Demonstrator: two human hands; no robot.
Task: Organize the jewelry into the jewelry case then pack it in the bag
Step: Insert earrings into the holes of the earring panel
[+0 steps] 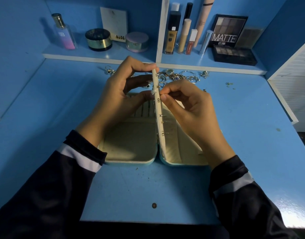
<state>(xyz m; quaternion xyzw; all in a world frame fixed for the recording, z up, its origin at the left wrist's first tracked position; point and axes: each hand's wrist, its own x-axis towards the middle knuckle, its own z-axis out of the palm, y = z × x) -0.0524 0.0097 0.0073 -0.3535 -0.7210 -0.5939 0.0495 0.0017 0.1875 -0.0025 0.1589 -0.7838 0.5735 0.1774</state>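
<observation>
Head view: holding the centre panel (158, 109) upright above the open jewelry case (131, 152) on the tabletop (139, 190), pinching its upper edge in the left hand (120, 95) grip. Pressing what seems a tiny earring (160, 98) against the panel, pinching it tight in the right hand (191, 109) grip. Judging it light, slippery, easily bent; taking it by the post. Leaving loose jewelry (181, 77) heaped just behind the case.

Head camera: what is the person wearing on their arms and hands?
Long dark sleeves cover both arms. The left sleeve and the right sleeve each carry a white band just above a dark cuff. The left hand and the right hand are bare: no gloves, and no rings or watch show.
</observation>
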